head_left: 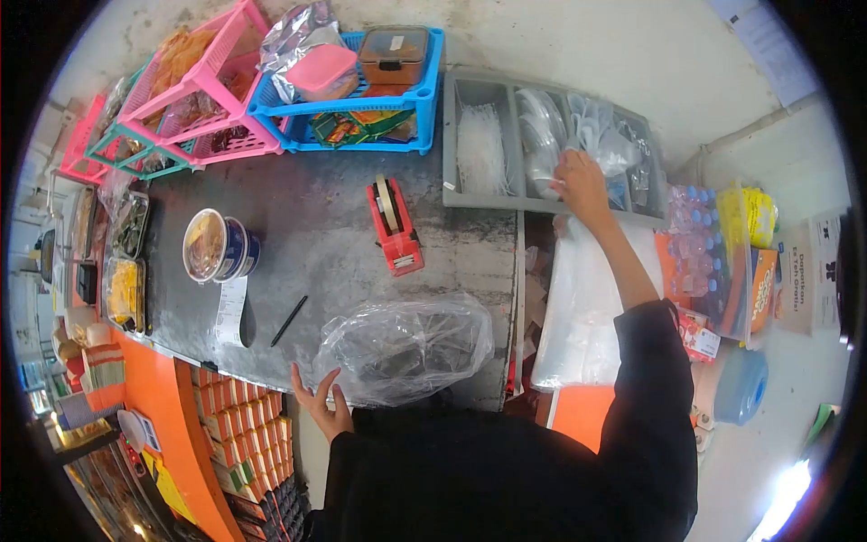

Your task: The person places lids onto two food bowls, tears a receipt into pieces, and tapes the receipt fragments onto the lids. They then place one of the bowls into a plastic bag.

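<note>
My right hand [581,187] reaches into the grey divided tray [553,205], its fingers closed at the wrapped plastic items [540,135] in the middle compartment; what they pinch is too small to make out. My left hand [322,402] is open, fingers spread, beside the clear plastic bag [411,348] on the dark counter. Left of the bag lie a black pen [290,321] and a paper receipt [232,312]. Two lidded food bowls [206,244] stand beyond the receipt. A red tape dispenser [394,226] is behind the bag.
Blue [424,135] and pink [185,113] racks with food packs line the back left. Food containers [125,289] sit at the left edge. Right of the counter are stacked plastic bags [587,316], bottled water [694,239] and a blue jug [742,387].
</note>
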A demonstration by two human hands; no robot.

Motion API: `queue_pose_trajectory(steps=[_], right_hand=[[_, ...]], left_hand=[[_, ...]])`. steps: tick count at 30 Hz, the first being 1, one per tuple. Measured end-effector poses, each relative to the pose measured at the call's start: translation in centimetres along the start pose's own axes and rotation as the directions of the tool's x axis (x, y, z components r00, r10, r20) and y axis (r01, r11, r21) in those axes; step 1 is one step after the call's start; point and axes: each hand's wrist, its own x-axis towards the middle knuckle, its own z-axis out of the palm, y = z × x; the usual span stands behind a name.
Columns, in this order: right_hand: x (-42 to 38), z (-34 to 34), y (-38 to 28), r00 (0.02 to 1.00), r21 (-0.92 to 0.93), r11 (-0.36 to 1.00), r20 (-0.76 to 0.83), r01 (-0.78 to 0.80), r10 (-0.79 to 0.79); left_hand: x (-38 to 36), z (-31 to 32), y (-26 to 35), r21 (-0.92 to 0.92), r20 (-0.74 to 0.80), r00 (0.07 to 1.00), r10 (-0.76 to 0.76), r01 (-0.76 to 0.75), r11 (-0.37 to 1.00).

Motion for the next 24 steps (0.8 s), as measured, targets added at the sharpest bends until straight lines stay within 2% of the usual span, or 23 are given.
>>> queue_pose_trajectory(steps=[1, 3, 4, 5, 6, 7, 8, 9, 10, 11, 12, 13, 14, 15, 16, 17, 18, 19, 20, 21, 22, 23, 24], right_hand=[[0.1, 0.3, 0.4, 1.000, 0.005, 1.000, -0.003, 0.009, -0.009], [0.0, 0.8, 1.4, 0.984, 0.281, 0.945, -0.011, -0.168, 0.178], [-0.1, 1.2, 2.3, 0.985, 0.286, 0.944, -0.005, -0.164, 0.173], [0.0, 1.6, 3.5, 0.982, 0.440, 0.885, -0.038, -0.151, 0.186], [-0.2, 1.9, 4.6, 0.977, 0.580, 0.804, -0.067, -0.129, 0.205], [-0.3, 1.3, 5.4, 0.935, 0.598, 0.750, -0.004, -0.281, 0.354], [-0.1, 0.0, 5.8, 0.870, 0.605, 0.675, 0.063, -0.424, 0.490], [0.1, -1.6, 5.4, 0.849, 0.372, 0.838, -0.194, -0.400, 0.491], [0.4, -3.9, 4.3, 0.809, 0.107, 0.912, -0.430, -0.396, 0.401], [0.8, -7.5, 0.8, 0.771, 0.030, 0.906, -0.513, -0.423, 0.377], [1.0, -10.3, -2.1, 0.685, 0.029, 0.927, -0.665, -0.374, 0.298], [0.4, -11.3, -5.4, 0.568, 0.139, 0.926, -0.755, -0.351, 0.328], [-0.6, -12.0, -9.0, 0.435, 0.246, 0.917, -0.822, -0.313, 0.368], [-2.1, -11.4, -13.9, 0.327, 0.474, 0.855, -0.790, -0.211, 0.519], [-5.1, -9.1, -17.9, 0.396, 0.512, 0.794, -0.688, -0.329, 0.608], [-8.5, -6.3, -21.7, 0.768, 0.584, 0.810, -0.500, -0.041, 0.400], [-9.9, -4.4, -25.3, 0.954, 0.697, 0.685, -0.299, 0.213, 0.008], [-8.1, -4.6, -29.6, 0.949, 0.803, 0.506, -0.262, 0.314, -0.173], [-8.1, -2.6, -30.8, 0.897, 0.946, 0.310, 0.218, -0.097, -0.384], [-8.7, 0.5, -31.1, 0.869, 0.960, 0.274, 0.184, -0.058, -0.460], [-9.6, 4.0, -30.6, 0.844, 0.851, 0.526, 0.276, 0.008, -0.459], [-9.7, 6.8, -30.3, 0.833, 0.681, 0.725, 0.337, 0.106, -0.439], [-10.3, 8.2, -29.4, 0.866, 0.636, 0.737, 0.215, 0.228, -0.452]], left_hand=[[0.0, -0.1, -0.1, 0.002, -0.009, 1.000, -0.005, 0.005, 1.000], [0.0, -0.1, -0.9, -0.076, 0.042, 0.998, 0.048, -0.045, 0.996], [-0.2, 0.0, -2.2, -0.117, 0.096, 0.995, 0.035, -0.023, 0.993], [-0.4, 0.0, -2.1, -0.113, 0.097, 0.995, 0.026, -0.015, 0.994], [-0.3, 0.1, -1.8, -0.290, 0.151, 0.986, -0.066, 0.108, 0.951], [-0.2, 0.2, -1.5, -0.452, 0.217, 0.965, -0.147, 0.233, 0.861], [0.0, 0.1, -1.2, -0.342, 0.238, 0.966, -0.104, 0.184, 0.922], [0.3, 0.3, -1.1, -0.338, 0.231, 0.966, -0.120, 0.196, 0.921], [0.5, 0.6, -1.0, -0.311, 0.243, 0.966, -0.082, 0.158, 0.937], [0.3, 0.7, -1.1, -0.279, 0.255, 0.965, -0.057, 0.130, 0.951], [0.1, 1.1, -1.4, -0.306, 0.252, 0.966, -0.056, 0.135, 0.942], [0.1, 1.4, -1.6, -0.335, 0.243, 0.969, -0.050, 0.132, 0.933], [0.1, 1.3, -1.1, -0.326, 0.212, 0.974, -0.083, 0.150, 0.933], [0.1, 1.2, -0.3, -0.353, 0.247, 0.958, -0.144, 0.228, 0.908], [0.2, 1.2, 0.2, -0.383, 0.283, 0.939, -0.195, 0.297, 0.875], [0.1, 1.6, -0.2, -0.395, 0.246, 0.946, -0.213, 0.299, 0.869], [-0.1, 2.4, -1.1, -0.393, 0.207, 0.966, -0.156, 0.228, 0.891], [-0.6, 2.9, -2.2, -0.378, 0.164, 0.981, -0.106, 0.162, 0.911], [-0.6, 3.2, -2.9, -0.304, 0.121, 0.993, 0.006, 0.031, 0.952], [-0.7, 3.4, -3.5, -0.206, 0.081, 0.991, 0.108, -0.089, 0.974], [-1.1, 3.9, -3.6, -0.389, 0.137, 0.991, -0.005, 0.059, 0.919], [-1.0, 4.1, -3.7, -0.557, 0.189, 0.977, -0.097, 0.188, 0.809], [-1.1, 3.5, -3.5, -0.488, 0.101, 0.995, 0.016, 0.035, 0.872]])
